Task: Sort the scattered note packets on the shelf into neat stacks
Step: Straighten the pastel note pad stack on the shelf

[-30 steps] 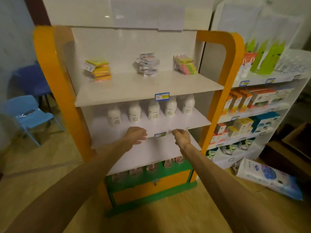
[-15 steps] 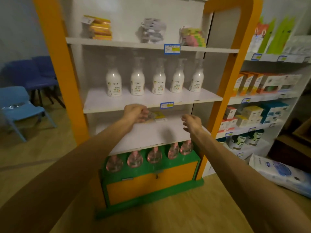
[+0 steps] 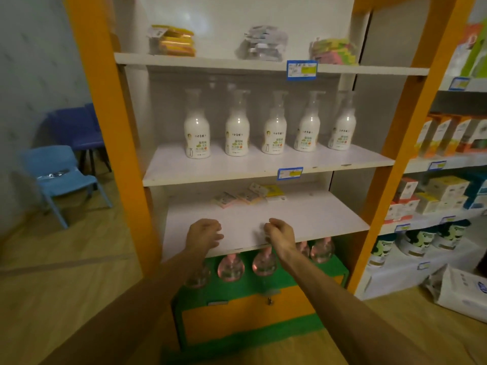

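Note:
Several loose note packets (image 3: pixel 249 196) in pink, orange and yellow lie scattered at the back of the third white shelf (image 3: pixel 316 219). My left hand (image 3: pixel 203 234) and my right hand (image 3: pixel 279 235) hover over that shelf's front edge, both with loosely curled fingers and holding nothing, well short of the packets. On the top shelf (image 3: pixel 210 60) stand three stacks: a yellow-orange stack (image 3: pixel 172 41) on the left, a grey-white stack (image 3: pixel 264 43) in the middle and a green-pink stack (image 3: pixel 333 51) on the right.
Several white pump bottles (image 3: pixel 237 133) line the second shelf. Pink bottles (image 3: pixel 230 268) sit below the third shelf. Orange uprights (image 3: pixel 105 127) frame the unit. A neighbouring shelf of boxes (image 3: pixel 445 191) is on the right, blue chairs (image 3: pixel 60 177) on the left and a white pack (image 3: pixel 458 291) on the floor.
The view has dropped lower and closer, which brings the scattered packets on the third shelf into sight. Both hands have sunk to that shelf's front edge and drawn nearer to each other.

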